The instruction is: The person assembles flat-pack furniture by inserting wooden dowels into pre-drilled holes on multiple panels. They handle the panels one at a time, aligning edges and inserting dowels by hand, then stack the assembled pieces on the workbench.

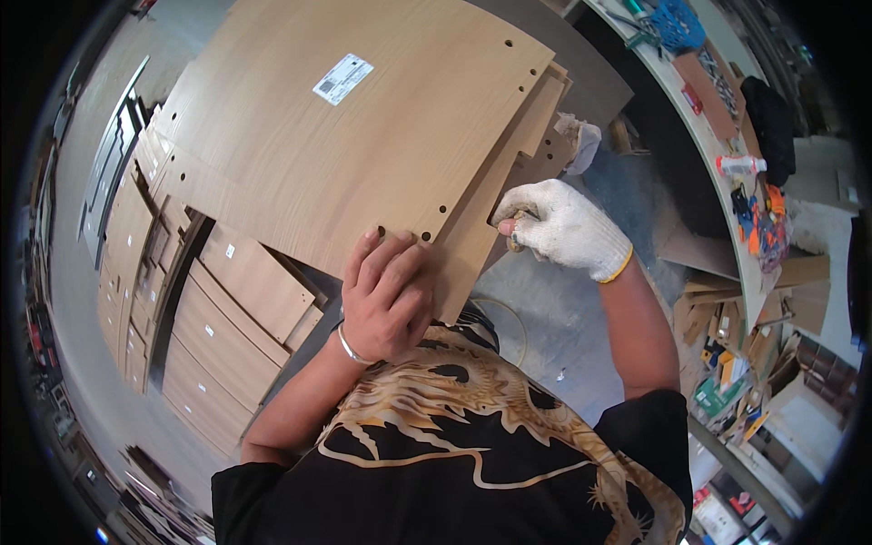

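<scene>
A light wood-grain panel [300, 163] with a white label [343, 79] and small dark holes along its edges lies on top of other panels. My bare left hand [391, 286] rests on its near right corner, fingers laid over the surface beside two holes. Under it, a lower panel [472, 236] with a cut-out notch juts out to the right. At that panel's right edge is my right hand [559, 227], in a white knit glove with a yellow cuff. Its fingers are curled in and the bare thumb pokes out. Whatever they pinch is too small to tell.
Stacks of similar panels [227, 336] stand at the left. A crumpled white cloth or glove [581, 145] lies beyond my right hand. Along the right runs a bench [727, 213] with a blue basket [678, 23], a bottle [740, 165] and tools. Boxes crowd the lower right.
</scene>
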`<state>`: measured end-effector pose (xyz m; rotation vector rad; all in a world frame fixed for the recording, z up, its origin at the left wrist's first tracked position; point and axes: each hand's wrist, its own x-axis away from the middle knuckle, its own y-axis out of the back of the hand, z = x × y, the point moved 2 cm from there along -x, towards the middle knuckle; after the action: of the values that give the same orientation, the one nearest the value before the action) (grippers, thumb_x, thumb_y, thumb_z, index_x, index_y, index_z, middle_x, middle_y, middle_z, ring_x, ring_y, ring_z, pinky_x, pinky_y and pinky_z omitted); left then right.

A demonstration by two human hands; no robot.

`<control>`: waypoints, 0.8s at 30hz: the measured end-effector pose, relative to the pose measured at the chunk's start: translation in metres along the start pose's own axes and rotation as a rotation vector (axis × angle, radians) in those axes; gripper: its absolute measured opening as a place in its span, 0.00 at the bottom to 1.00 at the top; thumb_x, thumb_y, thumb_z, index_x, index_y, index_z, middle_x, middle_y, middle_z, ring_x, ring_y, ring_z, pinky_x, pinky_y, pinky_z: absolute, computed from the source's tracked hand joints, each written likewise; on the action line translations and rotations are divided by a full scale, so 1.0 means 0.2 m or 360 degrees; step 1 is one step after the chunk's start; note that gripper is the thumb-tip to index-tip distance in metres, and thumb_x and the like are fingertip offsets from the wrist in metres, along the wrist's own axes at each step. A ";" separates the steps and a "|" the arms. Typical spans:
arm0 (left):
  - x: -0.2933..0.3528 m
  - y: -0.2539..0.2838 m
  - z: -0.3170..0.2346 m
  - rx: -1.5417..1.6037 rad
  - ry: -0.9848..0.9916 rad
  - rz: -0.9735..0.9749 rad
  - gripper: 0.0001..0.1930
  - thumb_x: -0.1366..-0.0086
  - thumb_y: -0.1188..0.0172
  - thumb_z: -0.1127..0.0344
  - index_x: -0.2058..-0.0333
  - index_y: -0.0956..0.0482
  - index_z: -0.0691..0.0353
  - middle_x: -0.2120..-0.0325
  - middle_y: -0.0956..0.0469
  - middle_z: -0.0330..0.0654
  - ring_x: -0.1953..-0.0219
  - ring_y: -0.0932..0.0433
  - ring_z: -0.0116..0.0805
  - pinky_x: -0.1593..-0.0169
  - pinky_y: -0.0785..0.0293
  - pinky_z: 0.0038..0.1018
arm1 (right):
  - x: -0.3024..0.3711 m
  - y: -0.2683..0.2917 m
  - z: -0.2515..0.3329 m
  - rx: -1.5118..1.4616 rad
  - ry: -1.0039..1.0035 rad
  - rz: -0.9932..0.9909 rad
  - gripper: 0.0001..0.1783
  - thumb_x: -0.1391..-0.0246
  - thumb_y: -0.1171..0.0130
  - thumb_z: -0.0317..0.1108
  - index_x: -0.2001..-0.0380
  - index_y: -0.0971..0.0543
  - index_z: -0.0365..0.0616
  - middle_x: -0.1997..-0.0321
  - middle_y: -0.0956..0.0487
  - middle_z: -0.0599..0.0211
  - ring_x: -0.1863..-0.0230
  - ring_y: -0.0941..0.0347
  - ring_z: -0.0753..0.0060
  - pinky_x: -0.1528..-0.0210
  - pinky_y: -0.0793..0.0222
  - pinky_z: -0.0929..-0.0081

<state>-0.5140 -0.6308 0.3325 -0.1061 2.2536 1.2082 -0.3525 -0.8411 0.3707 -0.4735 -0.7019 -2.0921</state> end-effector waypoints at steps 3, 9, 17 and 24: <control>0.02 -0.05 -0.01 -0.0093 -0.0022 -0.0125 0.15 0.55 0.37 0.72 0.65 0.17 0.61 0.52 0.18 0.49 0.46 0.21 0.52 0.34 0.32 0.56 | -0.02 0.03 0.03 0.0105 0.0019 0.0133 0.12 0.40 0.38 0.31 0.59 0.17 0.31 0.72 0.16 0.55 0.71 0.20 0.69 0.64 0.24 0.68; 0.02 -0.06 -0.02 -0.0114 0.0012 -0.0220 0.12 0.56 0.38 0.70 0.68 0.18 0.61 0.53 0.17 0.48 0.47 0.20 0.50 0.34 0.32 0.54 | -0.06 0.04 0.07 0.0457 0.0174 0.0159 0.10 0.45 0.38 0.31 0.66 0.16 0.33 0.74 0.17 0.50 0.71 0.17 0.60 0.64 0.23 0.65; 0.02 -0.07 -0.01 -0.0118 0.0060 -0.0264 0.14 0.59 0.38 0.66 0.69 0.18 0.61 0.53 0.17 0.47 0.47 0.20 0.49 0.33 0.32 0.54 | -0.08 0.03 0.10 0.0945 0.0378 0.0136 0.11 0.46 0.39 0.35 0.66 0.16 0.38 0.67 0.15 0.50 0.61 0.17 0.48 0.54 0.22 0.57; 0.01 -0.08 -0.02 -0.0162 0.0076 -0.0246 0.16 0.60 0.38 0.65 0.68 0.17 0.60 0.55 0.17 0.46 0.48 0.19 0.50 0.34 0.32 0.53 | -0.04 -0.04 0.11 0.1318 0.0516 -0.0123 0.11 0.44 0.40 0.38 0.68 0.17 0.41 0.66 0.16 0.48 0.59 0.18 0.45 0.52 0.22 0.54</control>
<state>-0.5124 -0.6423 0.3205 -0.3452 2.1795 1.2481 -0.3523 -0.8194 0.3808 0.3476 -1.2939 -1.6846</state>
